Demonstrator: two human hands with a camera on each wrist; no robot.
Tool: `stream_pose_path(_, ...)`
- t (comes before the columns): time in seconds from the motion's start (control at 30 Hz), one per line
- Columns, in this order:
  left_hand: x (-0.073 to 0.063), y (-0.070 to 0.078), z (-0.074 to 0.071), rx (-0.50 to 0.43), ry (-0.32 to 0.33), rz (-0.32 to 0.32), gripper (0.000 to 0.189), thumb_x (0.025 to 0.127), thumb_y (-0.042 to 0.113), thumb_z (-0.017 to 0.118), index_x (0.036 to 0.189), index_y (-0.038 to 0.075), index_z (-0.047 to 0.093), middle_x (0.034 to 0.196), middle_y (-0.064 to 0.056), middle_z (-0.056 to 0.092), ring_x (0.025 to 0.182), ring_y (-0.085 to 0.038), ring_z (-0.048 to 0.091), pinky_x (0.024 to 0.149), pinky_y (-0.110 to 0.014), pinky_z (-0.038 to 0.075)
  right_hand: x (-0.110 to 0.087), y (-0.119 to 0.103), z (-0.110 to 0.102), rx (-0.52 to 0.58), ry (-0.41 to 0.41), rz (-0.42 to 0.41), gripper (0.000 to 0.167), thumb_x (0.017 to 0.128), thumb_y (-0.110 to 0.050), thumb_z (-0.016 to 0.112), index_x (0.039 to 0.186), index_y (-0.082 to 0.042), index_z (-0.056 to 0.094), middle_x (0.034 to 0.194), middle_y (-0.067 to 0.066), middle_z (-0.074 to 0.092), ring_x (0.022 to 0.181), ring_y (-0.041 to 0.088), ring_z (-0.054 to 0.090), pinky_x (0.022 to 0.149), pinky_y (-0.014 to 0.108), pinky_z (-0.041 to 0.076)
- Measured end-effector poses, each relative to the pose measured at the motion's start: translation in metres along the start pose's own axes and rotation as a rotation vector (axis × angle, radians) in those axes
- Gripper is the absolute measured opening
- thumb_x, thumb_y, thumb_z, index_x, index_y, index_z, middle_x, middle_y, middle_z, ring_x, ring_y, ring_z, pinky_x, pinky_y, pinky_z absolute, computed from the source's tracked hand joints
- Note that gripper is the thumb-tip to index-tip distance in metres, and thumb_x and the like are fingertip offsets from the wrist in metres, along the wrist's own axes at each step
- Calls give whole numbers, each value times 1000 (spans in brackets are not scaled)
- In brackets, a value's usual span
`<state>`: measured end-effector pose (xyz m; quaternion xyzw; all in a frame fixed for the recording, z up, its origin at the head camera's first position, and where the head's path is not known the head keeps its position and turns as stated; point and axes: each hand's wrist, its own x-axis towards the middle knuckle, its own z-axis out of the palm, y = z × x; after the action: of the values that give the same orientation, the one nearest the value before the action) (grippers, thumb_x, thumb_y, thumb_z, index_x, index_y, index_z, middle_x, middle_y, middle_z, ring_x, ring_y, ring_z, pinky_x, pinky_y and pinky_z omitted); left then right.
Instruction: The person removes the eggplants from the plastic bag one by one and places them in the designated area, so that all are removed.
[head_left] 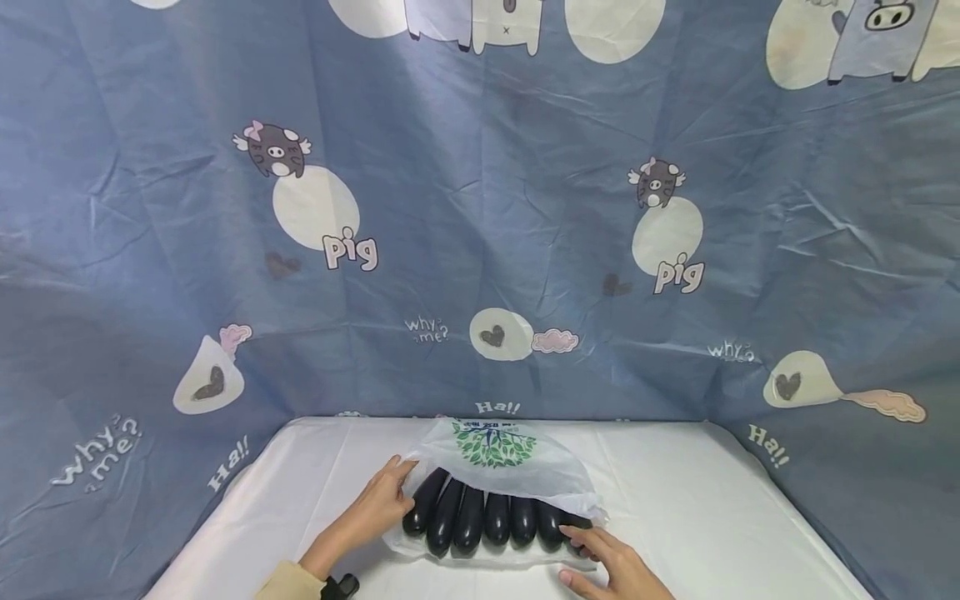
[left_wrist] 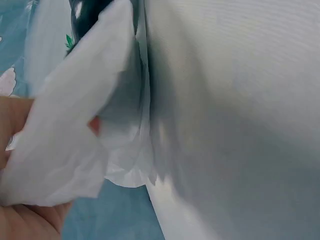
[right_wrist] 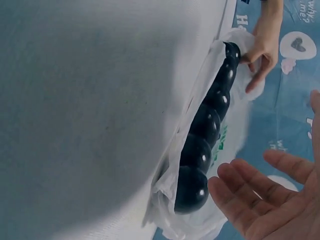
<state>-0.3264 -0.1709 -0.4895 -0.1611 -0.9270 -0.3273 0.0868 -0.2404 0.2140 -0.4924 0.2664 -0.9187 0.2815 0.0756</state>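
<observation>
Several glossy black-purple eggplants [head_left: 469, 521] lie side by side in the mouth of a white plastic bag [head_left: 555, 479] printed with a green leafy tree. At the bag's left edge my left hand [head_left: 378, 500] pinches the plastic; the left wrist view shows a white fold of the bag [left_wrist: 65, 135] between thumb and fingers, hiding much of the hand. My right hand [head_left: 611, 567] is at the bag's right end, fingers loosely extended. Seen from the right wrist, this hand [right_wrist: 270, 200] holds nothing, its fingertips close to the nearest eggplant [right_wrist: 191, 190]; contact is hard to tell.
A white-covered table [head_left: 690, 500] carries the bag. Behind and at both sides hangs a blue cloth [head_left: 480, 208] with cartoon pigs and lettering. A black band [head_left: 341, 586] is at my left wrist, below a beige sleeve [head_left: 288, 582].
</observation>
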Motion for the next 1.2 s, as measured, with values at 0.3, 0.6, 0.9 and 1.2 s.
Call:
stream_pose_path(0.3, 8, 11, -4, -163, -53, 28, 77, 73, -6, 57, 147, -3, 35, 134, -29, 50, 68, -16, 46, 60, -27, 40, 0, 8, 9, -5, 132, -79, 46, 89, -37, 67, 127, -11, 62, 102, -5, 65, 86, 7, 62, 70, 26, 52)
stream_pose_path(0.6, 19, 36, -6, -186, -21, 67, 81, 74, -7, 56, 151, 3, 30, 146, -26, 42, 64, -10, 44, 54, -23, 37, 2, 17, 13, -11, 213, -97, 44, 86, -32, 71, 124, -11, 63, 98, -6, 66, 83, 5, 62, 68, 26, 52)
stream_pose_path(0.9, 13, 32, -2, 221, -2, 116, 49, 82, -9, 58, 129, 6, 61, 102, -20, 61, 58, -13, 45, 53, -29, 39, -2, 14, 15, 59, 176, -92, 42, 89, -31, 68, 123, -7, 63, 97, -3, 67, 84, 8, 63, 66, 26, 53)
stream_pose_path(1.2, 7, 24, 1, 190, -71, 71, 54, 80, -11, 53, 133, -5, 54, 113, -30, 63, 99, -40, 63, 79, -48, 52, -4, 13, 17, 61, 148, -51, 43, 90, -34, 66, 125, -9, 62, 100, -4, 67, 85, 6, 63, 70, 27, 53)
